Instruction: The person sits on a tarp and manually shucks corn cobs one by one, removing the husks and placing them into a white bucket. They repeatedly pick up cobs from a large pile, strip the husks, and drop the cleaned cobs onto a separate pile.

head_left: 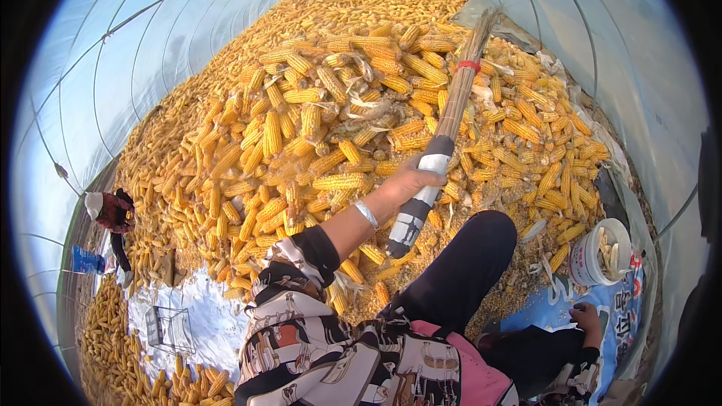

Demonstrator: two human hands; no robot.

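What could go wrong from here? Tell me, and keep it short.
1. The left hand holds the broom over the heaped corn ears; a knock might send some rolling down.
2. Loose kernels lie around the bent knee, so a shifting leg could scatter them.
3. The right hand is near the white bucket; a bump might spill its cobs.

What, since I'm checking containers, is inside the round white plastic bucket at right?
Several long, pale yellowish pieces resembling corn cobs show inside the round white plastic bucket. Its bottom and anything beneath those pieces are covered, so I cannot tell.
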